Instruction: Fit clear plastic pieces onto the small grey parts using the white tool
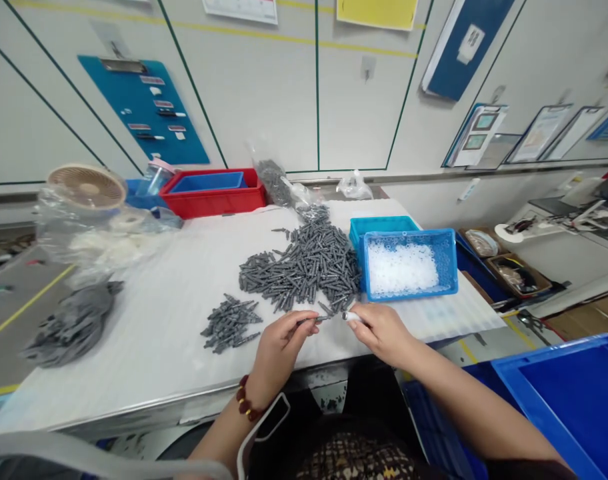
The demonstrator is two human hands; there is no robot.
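Between the thumb and fingers of my left hand [287, 337] is a small grey pointed part [321, 319], its tip turned to the right. My right hand [384, 331] is closed around a short white tool with a dark tip [353, 317], which faces that part across a small gap. Just beyond both hands lies a large heap of the same grey parts [309, 263]. A smaller pile of grey parts [229, 323] sits to the left of my left hand. Behind my right hand, a blue bin [447, 267] holds many tiny white rings [403, 268].
A teal bin [384, 225] stands behind the blue one. At the back left are a red bin [214, 207], a fan [87, 187] and clear plastic bags [114, 240]. A grey cloth-like bundle [79, 327] lies at the left edge; a large blue crate [559, 393] is low right.
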